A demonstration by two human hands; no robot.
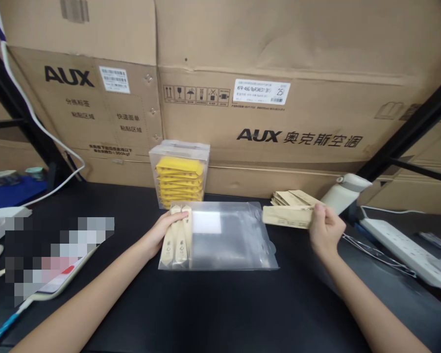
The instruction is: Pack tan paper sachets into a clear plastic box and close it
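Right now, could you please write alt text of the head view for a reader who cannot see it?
The left hand rests on two tan sachets at the left end of a clear bag lying flat on a black table; the right hand holds another sachet beside a small pile. Behind, a clear box of yellow sachets stands before cardboard cartons.

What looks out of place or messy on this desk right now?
Nothing is spilled or damaged. The white bottle lies tipped over at the back right. Loose tan sachets are piled unevenly beside it. The right hand holds one sachet; the left hand rests on the clear bag.
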